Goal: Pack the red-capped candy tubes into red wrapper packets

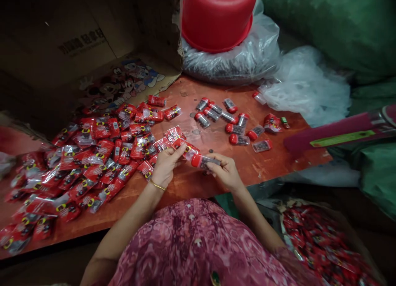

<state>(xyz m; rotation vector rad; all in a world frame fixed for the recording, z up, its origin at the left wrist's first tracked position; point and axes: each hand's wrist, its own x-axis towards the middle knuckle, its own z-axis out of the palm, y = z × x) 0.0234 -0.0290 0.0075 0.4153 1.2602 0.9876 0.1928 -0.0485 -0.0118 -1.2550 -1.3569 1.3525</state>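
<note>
My left hand (167, 162), with a gold bangle at its wrist, pinches a small red printed plastic packet (189, 151). My right hand (227, 170) grips a clear tube with a red cap (202, 161), dark bits showing inside. The tube's red end meets the packet's edge; whether it is inside the opening I cannot tell. Just beyond my left hand lie several flat red packets (175, 134). To the left spreads a heap of filled red packets (102, 154). Several similar capped tubes (236, 129) lie loose beyond my right hand.
A cardboard box (123, 34) opens toward the table (185, 183) at the back left. Behind, a red tub (216, 17) sits on a clear plastic bag (229, 67). A pink post-like bar (340, 131) juts in from the right. Below right, a sack (324, 240) holds red packets.
</note>
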